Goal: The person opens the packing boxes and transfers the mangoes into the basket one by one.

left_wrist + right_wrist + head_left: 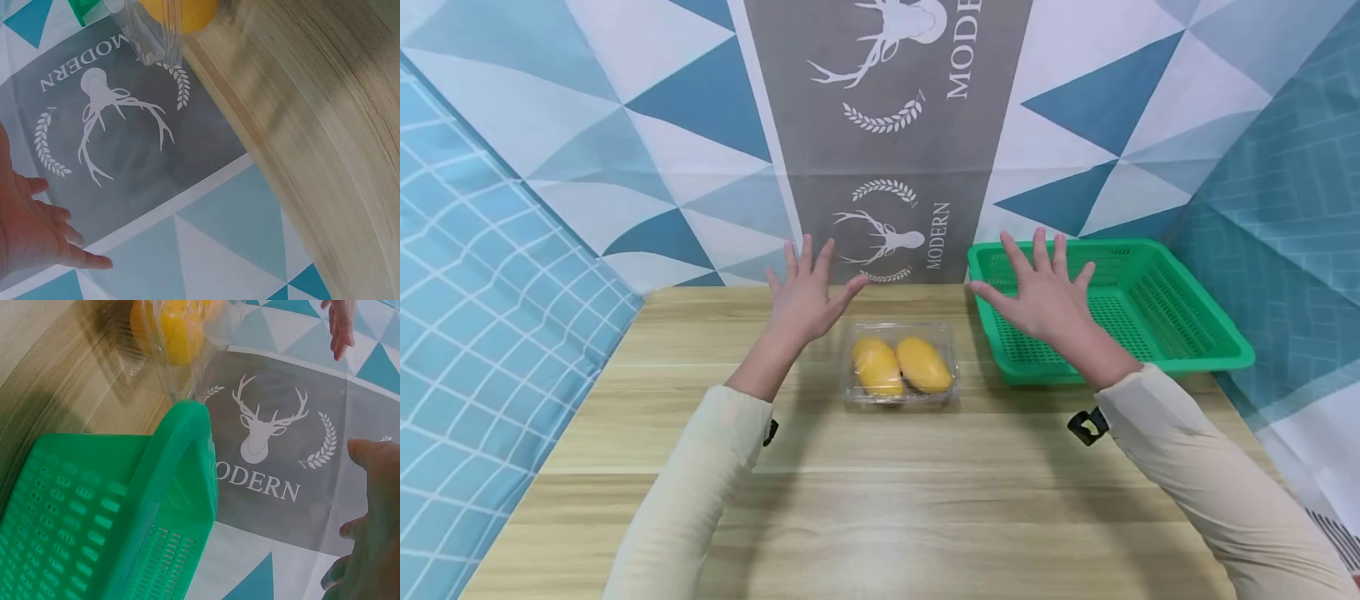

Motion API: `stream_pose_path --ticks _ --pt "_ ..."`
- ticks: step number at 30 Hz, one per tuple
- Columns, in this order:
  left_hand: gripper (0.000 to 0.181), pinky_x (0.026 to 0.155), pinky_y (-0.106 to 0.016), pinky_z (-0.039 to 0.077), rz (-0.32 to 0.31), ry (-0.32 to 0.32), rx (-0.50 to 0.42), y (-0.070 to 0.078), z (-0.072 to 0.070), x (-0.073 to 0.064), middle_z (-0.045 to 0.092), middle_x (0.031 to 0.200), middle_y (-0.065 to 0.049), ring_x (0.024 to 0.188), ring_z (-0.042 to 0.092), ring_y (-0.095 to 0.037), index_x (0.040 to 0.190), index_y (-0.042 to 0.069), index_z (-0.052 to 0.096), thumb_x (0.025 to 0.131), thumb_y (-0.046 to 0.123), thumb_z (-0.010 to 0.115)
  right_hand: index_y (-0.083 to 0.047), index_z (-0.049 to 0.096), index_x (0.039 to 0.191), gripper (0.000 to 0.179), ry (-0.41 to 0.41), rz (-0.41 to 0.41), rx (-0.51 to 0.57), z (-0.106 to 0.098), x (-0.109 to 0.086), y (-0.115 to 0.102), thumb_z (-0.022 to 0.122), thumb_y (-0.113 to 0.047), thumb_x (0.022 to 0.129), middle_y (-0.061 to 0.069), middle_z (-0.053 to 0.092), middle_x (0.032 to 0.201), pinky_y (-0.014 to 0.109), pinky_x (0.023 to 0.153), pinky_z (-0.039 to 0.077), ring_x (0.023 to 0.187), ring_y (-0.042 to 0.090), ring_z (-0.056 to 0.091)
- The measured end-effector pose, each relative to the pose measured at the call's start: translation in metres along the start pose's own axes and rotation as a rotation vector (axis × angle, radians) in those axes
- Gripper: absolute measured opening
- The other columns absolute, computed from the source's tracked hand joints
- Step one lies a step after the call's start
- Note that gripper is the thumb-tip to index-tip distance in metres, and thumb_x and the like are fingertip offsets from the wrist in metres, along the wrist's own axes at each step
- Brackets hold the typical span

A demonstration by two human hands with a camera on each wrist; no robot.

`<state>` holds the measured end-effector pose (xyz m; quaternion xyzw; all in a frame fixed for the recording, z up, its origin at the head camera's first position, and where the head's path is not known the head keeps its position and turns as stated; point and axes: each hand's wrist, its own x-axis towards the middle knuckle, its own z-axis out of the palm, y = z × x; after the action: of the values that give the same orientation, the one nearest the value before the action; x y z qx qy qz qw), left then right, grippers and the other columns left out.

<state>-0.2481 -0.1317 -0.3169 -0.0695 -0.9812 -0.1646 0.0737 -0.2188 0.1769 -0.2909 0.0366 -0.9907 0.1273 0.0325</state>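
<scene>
Near basket rim (988, 329), right hand (1043, 298) spread; gap to box (901, 331).

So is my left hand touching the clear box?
Apart. The head view shows table between your left hand and the clear box; the left wrist view shows printed cloth in the gap between them.

Left hand (806, 302) – splayed; right hand (1047, 302) – likewise.
</scene>
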Motion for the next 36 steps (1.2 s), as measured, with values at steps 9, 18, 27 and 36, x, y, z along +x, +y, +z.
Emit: stream_pose_path --ticks 9,18,27,36 --pt "0.093 0.108 -0.068 0.015 -0.003 0.012 -0.085 -0.009 0.002 -0.002 0.016 0.155 -0.016 0.144 0.006 -0.038 0.150 0.015 0.017 0.083 0.079 0.023 -0.031 -0.002 0.150 0.091 -0.026 0.003 0.019 0.001 0.000 0.003 0.027 -0.081 0.080 0.016 -0.017 0.154 0.077 0.098 -0.010 0.139 0.041 -0.021" --pt "0.082 0.109 -0.050 0.032 -0.034 -0.059 -0.340 -0.025 0.005 -0.010 0.036 0.143 -0.024 0.132 0.037 -0.038 0.143 -0.003 0.029 0.093 0.063 0.029 -0.030 -0.003 0.151 0.091 -0.074 -0.013 0.065 0.007 -0.003 0.003 0.032 -0.079 0.081 0.019 -0.014 0.154 0.078 0.099 -0.002 0.141 0.044 -0.011" --pt "0.075 0.095 -0.049 0.047 -0.181 -0.212 -0.500 -0.039 0.015 -0.021 0.045 0.139 -0.019 0.122 0.048 -0.036 0.141 0.006 0.036 0.093 0.063 0.029 -0.019 0.016 0.151 0.089 -0.048 -0.060 0.110 0.019 -0.005 0.002 0.037 -0.074 0.084 0.023 0.011 0.154 0.074 0.100 0.021 0.140 0.046 0.015" --pt "0.060 0.080 -0.045 0.056 -0.296 -0.336 -0.748 -0.043 0.033 -0.030 0.046 0.134 -0.022 0.119 0.050 -0.040 0.137 0.002 0.040 0.096 0.046 0.043 -0.009 0.033 0.144 0.078 -0.011 -0.132 0.235 0.031 -0.010 0.000 0.044 -0.062 0.089 0.017 0.034 0.148 0.061 0.106 0.029 0.136 0.039 0.030"
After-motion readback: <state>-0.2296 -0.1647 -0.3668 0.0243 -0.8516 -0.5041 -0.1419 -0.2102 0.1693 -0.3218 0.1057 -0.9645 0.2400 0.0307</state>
